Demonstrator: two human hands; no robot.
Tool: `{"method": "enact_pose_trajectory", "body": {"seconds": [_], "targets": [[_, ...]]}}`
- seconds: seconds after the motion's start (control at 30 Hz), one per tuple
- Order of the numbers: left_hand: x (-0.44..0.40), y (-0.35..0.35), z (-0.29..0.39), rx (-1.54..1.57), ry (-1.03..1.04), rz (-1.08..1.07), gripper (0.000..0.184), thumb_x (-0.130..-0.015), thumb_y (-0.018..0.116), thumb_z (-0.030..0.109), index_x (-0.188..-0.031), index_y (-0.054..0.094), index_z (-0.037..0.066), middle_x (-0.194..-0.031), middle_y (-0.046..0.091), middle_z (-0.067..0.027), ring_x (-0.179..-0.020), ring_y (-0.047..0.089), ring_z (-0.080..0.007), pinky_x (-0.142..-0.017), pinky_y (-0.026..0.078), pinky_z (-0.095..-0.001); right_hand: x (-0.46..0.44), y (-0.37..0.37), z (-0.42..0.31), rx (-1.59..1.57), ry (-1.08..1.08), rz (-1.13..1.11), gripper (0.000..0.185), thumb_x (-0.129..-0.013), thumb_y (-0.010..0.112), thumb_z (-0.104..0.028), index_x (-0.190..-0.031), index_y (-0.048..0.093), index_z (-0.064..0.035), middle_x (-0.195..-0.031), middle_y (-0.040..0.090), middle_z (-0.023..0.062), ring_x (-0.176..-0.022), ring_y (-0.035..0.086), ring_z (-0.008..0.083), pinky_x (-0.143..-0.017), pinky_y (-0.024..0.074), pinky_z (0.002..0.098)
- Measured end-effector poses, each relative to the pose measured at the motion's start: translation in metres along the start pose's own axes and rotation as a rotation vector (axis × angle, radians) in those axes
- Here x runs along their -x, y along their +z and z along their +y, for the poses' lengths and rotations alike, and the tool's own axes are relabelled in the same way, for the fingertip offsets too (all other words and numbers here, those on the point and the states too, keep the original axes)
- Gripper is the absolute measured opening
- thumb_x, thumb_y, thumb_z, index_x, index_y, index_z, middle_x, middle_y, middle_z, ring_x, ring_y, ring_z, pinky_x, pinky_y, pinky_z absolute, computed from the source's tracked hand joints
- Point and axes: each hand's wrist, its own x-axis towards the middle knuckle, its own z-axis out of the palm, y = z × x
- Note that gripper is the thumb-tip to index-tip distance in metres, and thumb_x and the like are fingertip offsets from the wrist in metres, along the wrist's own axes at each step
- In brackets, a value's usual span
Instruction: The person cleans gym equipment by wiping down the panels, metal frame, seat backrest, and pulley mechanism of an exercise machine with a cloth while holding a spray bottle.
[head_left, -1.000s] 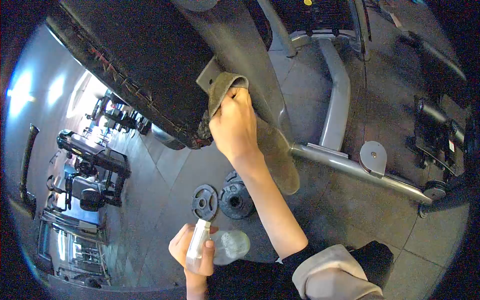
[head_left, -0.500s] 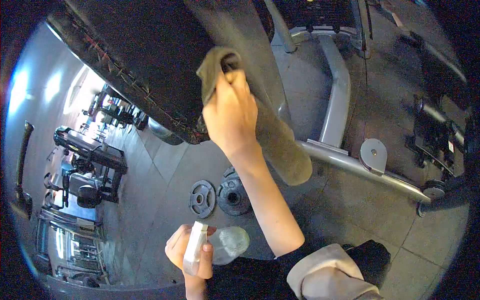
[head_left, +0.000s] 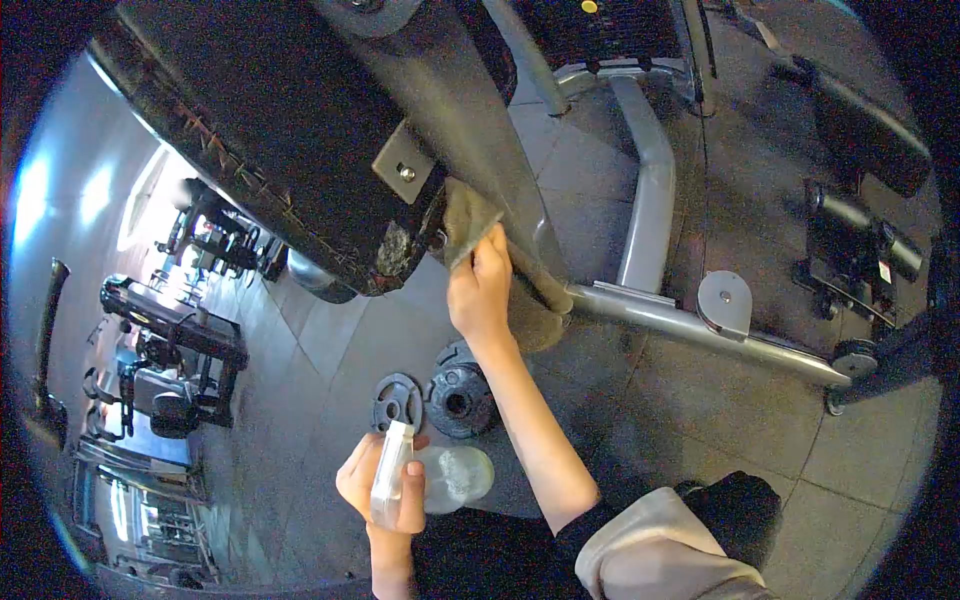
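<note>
My right hand (head_left: 482, 290) is closed on a grey-brown cloth (head_left: 466, 215), pressing it against the lower part of a grey metal beam (head_left: 440, 100). Beside the cloth is the lower end of a black pad (head_left: 270, 120) with stapled, worn edges and a metal bracket (head_left: 403, 165) fixed to its underside. Lower down, my left hand (head_left: 362, 478) grips a clear spray bottle (head_left: 462, 478) with a white spray head (head_left: 392, 475). The bottle lies sideways, its base pointing right, and some liquid shows inside.
Two dark weight plates, a smaller one (head_left: 397, 402) and a larger one (head_left: 462, 398), are on the tiled floor below the beam. A silver machine frame (head_left: 650, 200) stands to the right, with a round-ended plate (head_left: 725, 303) on its base. More gym machines (head_left: 175, 320) stand at left.
My right hand has moved the cloth down along the beam, uncovering the metal bracket. The left hand keeps its hold on the spray bottle. The view has shifted slightly.
</note>
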Motion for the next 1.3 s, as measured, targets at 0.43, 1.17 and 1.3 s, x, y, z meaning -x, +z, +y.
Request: {"method": "enact_pose_trajectory", "body": {"seconds": [0.43,1.17,1.3], "targets": [[0.005,-0.005,0.004,0.001,0.034,0.135,0.032,-0.077,0.055,0.031,-0.073,0.065,0.0,-0.063,0.058,-0.0115,-0.052,0.056,-0.0239,-0.05,0.043,-0.03,-0.044,0.017,-0.059,0.475,-0.14,-0.155,0.043,-0.079,0.048,-0.004,-0.122,0.049,-0.0067,-0.096,0.052,0.0151,-0.086,0.056,0.0351,-0.071,0.0465,0.0458],[0.004,-0.01,-0.006,0.033,-0.137,0.034,0.04,-0.075,0.054,0.04,-0.072,0.064,0.002,-0.063,0.057,-0.0099,-0.054,0.054,-0.023,-0.051,0.04,-0.0302,-0.06,0.0,0.025,0.262,-0.338,0.121,0.056,-0.088,0.042,-0.014,-0.136,0.021,0.0077,-0.139,0.029,0.0255,-0.128,0.028,0.0405,-0.106,0.0201,0.0456],[0.0,-0.004,-0.01,0.054,-0.145,0.042,0.041,-0.076,0.054,0.04,-0.073,0.064,0.001,-0.064,0.057,-0.0101,-0.054,0.054,-0.0223,-0.051,0.04,-0.0299,-0.03,-0.03,0.086,0.268,-0.164,0.099,0.05,-0.088,0.04,-0.009,-0.136,0.028,0.0005,-0.135,0.035,0.0258,-0.125,0.034,0.0394,-0.104,0.0258,0.0429]]}}
